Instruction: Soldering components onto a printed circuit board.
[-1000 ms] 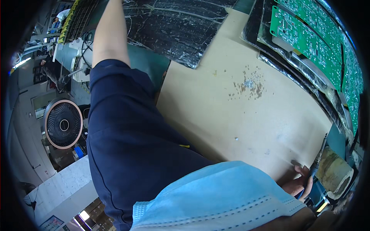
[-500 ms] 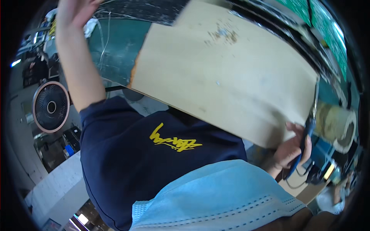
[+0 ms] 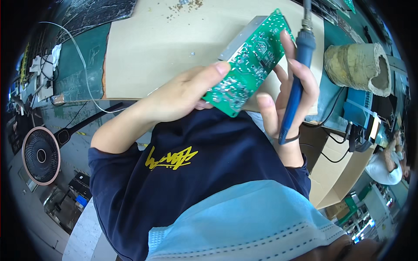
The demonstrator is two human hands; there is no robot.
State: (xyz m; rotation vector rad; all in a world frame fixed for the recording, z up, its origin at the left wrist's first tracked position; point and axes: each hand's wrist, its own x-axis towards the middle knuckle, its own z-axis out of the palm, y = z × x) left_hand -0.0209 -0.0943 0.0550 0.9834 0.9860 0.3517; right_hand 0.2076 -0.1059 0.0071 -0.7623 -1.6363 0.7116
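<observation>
A worn, tan cylindrical holder (image 3: 358, 67) stands on the green mat (image 3: 78, 69) past the right edge of the beige cardboard sheet (image 3: 170, 48); its open mouth faces right and what sits inside is too dark to tell. The cardboard sheet covers the middle of the bench, with a few dark crumbs near its far edge and bare room across its left and centre parts; a thin white wire (image 3: 85, 65) loops over the mat at its left edge, and a small round fan (image 3: 40, 155) sits low beyond the bench's left side. The green circuit board (image 3: 248, 65) is held up in the air above the sheet's near right part, tilted, solder side toward the camera. The left hand (image 3: 183, 98) clamps its lower end, thumb pressed on the face and fingers behind. The right hand (image 3: 285, 93) is wrapped around a blue-handled soldering iron (image 3: 298, 78), fingers closed on the grip, with its thumb and fingertips touching the board's right edge.
</observation>
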